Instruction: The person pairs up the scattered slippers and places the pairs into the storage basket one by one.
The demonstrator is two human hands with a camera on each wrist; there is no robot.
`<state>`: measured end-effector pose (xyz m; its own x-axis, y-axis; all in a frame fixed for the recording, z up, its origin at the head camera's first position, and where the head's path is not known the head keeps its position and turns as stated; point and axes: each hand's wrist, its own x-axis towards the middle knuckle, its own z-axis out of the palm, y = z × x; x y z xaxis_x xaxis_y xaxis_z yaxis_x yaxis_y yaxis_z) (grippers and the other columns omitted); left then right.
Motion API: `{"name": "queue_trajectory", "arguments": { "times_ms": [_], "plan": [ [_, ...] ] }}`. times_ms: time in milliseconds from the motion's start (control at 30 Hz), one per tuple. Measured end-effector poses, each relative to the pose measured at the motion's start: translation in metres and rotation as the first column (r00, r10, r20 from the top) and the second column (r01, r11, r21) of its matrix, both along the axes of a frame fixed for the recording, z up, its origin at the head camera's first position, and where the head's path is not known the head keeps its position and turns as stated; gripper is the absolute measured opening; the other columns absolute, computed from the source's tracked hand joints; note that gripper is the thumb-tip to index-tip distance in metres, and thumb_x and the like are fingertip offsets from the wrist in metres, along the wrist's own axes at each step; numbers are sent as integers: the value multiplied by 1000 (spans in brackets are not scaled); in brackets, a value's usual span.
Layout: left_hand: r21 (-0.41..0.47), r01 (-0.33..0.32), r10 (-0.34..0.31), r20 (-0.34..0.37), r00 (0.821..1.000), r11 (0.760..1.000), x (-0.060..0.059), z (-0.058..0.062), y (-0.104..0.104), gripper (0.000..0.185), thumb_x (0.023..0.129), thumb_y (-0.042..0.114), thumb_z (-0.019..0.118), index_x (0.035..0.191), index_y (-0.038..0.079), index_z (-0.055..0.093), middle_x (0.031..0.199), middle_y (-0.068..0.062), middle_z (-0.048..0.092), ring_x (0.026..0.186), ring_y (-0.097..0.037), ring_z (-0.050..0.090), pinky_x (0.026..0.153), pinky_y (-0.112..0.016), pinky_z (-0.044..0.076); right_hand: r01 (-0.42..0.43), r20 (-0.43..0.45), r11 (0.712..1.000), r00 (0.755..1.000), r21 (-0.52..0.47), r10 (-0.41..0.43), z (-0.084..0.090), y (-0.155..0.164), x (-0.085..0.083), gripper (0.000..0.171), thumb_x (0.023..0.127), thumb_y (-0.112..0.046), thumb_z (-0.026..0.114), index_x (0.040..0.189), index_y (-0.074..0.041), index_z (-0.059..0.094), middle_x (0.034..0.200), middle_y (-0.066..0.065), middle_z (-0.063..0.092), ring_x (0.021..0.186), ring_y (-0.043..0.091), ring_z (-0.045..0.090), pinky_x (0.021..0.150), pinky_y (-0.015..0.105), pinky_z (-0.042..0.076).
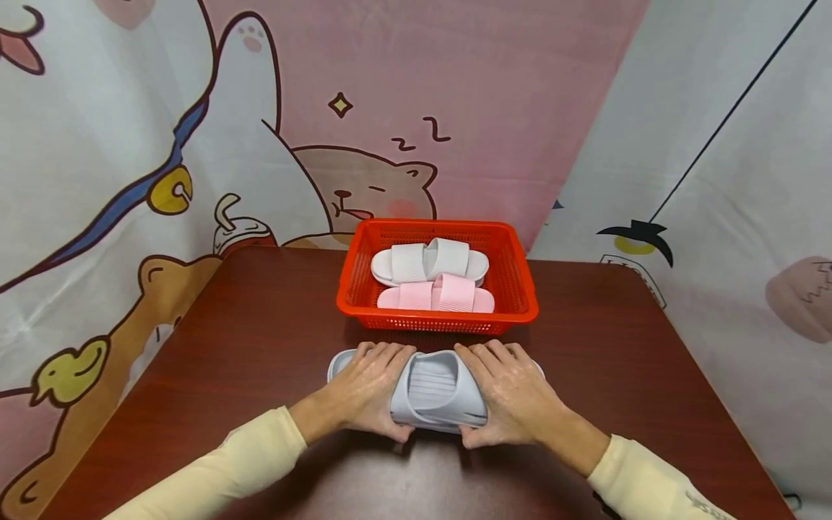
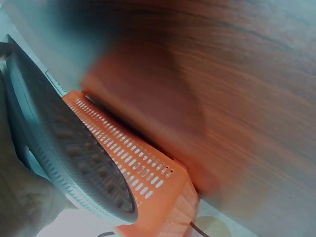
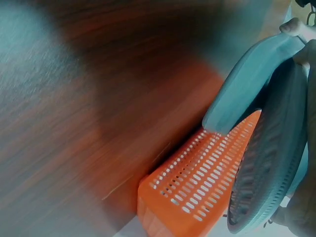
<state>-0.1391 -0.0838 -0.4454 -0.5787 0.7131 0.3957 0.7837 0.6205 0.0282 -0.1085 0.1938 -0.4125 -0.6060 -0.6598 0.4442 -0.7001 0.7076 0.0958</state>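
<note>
Both hands hold a pair of grey-blue slippers (image 1: pixel 438 417) in front of the basket. My left hand (image 1: pixel 369 388) grips the pair's left part, thumb below at the near side and fingers over the top. On the right part, my right hand (image 1: pixel 511 393) has a matching grip. The slippers overlap, their straps meeting between the hands. Seen from the left wrist, a dark textured sole (image 2: pixel 94 158) faces the table side, tilted. In the right wrist view two slipper parts (image 3: pixel 274 153) show, one angled across the other, above the wood surface.
Just beyond the hands stands a red perforated basket (image 1: pixel 442 319) holding white slippers (image 1: pixel 408 263) and pink slippers (image 1: pixel 455 295). The brown wooden table (image 1: pixel 260 325) extends to both sides. A cartoon-printed cloth (image 1: pixel 494 108) hangs behind and along the sides.
</note>
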Motion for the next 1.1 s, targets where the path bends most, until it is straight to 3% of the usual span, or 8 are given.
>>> {"name": "queue_trajectory", "arguments": {
  "times_ms": [367,767,1100],
  "plan": [
    [10,-9,9,2,1000,1000,0,9,6,117,47,73,82,135,2,52,118,-10,61,103,-26,59,84,-46,45,-14,-64,999,998,-43,11,-1,-9,-2,109,55,-70,70,137,1,56,112,13,63,98,31,57,82,48,47],
    [-4,-4,5,28,1000,1000,2,9,12,117,46,73,82,134,2,52,117,-10,61,101,-27,59,83,-46,46,-51,-108,996,993,-70,43,-6,-12,-3,113,53,-65,71,140,4,52,103,14,64,91,31,58,79,48,48],
    [29,-8,8,18,1000,1000,1,14,14,114,45,69,85,132,2,54,115,-9,63,102,-26,59,82,-45,44,-86,-93,988,993,-128,74,-2,-16,-3,118,54,-58,76,145,7,42,99,14,63,87,30,58,80,46,49]
  ]
}}
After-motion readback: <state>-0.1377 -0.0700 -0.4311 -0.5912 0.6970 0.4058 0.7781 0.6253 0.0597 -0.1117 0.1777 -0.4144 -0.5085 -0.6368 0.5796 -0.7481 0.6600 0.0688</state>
